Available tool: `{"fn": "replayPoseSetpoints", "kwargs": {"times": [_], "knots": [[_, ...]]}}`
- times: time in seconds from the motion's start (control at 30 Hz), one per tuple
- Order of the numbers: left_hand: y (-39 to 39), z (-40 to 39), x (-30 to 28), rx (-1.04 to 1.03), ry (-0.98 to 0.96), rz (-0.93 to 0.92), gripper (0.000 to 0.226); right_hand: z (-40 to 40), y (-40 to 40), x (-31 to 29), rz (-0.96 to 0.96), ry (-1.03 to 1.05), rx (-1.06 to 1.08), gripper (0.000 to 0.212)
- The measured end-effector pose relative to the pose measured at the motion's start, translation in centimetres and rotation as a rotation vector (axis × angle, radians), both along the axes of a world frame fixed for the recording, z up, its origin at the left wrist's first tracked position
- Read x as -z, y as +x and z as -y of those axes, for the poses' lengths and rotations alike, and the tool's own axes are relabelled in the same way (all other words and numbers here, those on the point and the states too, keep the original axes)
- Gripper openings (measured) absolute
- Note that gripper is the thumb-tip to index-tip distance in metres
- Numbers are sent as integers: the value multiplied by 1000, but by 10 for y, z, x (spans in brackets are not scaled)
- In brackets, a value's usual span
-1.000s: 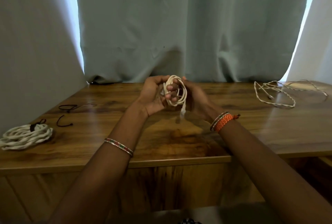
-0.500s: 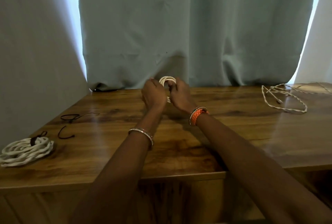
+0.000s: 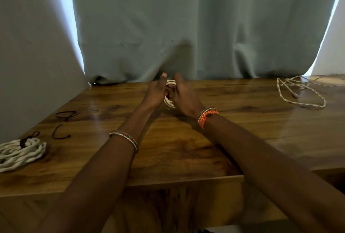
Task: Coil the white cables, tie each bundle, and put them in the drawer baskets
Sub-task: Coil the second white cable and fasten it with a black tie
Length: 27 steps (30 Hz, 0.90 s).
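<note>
A small coil of white cable (image 3: 170, 92) sits between my two hands, low over the far middle of the wooden table (image 3: 186, 150). My left hand (image 3: 156, 91) is on its left side with the thumb raised. My right hand (image 3: 183, 95) closes around its right side, fingers through the loops. Most of the coil is hidden behind the hands. A tied bundle of thick white cable (image 3: 19, 152) lies at the table's left edge. A loose white twisted cable (image 3: 300, 92) lies spread at the far right.
Two dark ties lie on the left part of the table, one looped (image 3: 68, 114) and one curved (image 3: 59, 134). A grey curtain (image 3: 186, 27) hangs right behind the table's far edge. The table's front edge steps down at the right.
Both hands have carried the small coil away from me and down toward the table near the curtain. The arms are now stretched out.
</note>
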State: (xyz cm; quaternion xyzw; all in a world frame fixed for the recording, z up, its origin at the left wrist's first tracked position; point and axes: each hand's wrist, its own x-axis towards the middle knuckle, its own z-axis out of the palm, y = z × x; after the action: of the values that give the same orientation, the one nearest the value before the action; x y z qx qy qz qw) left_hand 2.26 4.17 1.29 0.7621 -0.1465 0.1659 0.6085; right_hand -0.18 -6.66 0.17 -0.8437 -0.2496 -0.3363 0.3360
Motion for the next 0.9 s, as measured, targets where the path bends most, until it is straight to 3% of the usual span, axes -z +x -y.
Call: {"fn": "replayPoseSetpoints", "kwargs": {"times": [0.13, 0.23, 0.37, 0.43, 0.57, 0.63, 0.7, 0.9], "knots": [[-14, 8, -9, 209, -404, -121, 46, -5, -19, -27, 99, 173, -15, 31], [-19, 16, -7, 329, -502, -210, 42, 1, -27, -34, 48, 374, -40, 29], [-23, 25, -1, 245, -538, -236, 41, 8, -25, -28, -222, 561, -140, 13], [-25, 28, 0, 122, -531, -196, 43, 3, -22, -25, -232, 564, -136, 5], [-22, 24, 6, -59, -422, -103, 44, -12, -7, -15, -200, 572, 60, 37], [-23, 24, 6, -10, -397, -132, 40, -10, 0, -12, -156, 581, 117, 38], [-28, 25, 3, 118, -441, -228, 38, -3, 2, -11, -122, 580, 136, 25], [-36, 17, -6, 467, -385, -457, 59, 12, 0, -11, -37, 473, 132, 21]]}}
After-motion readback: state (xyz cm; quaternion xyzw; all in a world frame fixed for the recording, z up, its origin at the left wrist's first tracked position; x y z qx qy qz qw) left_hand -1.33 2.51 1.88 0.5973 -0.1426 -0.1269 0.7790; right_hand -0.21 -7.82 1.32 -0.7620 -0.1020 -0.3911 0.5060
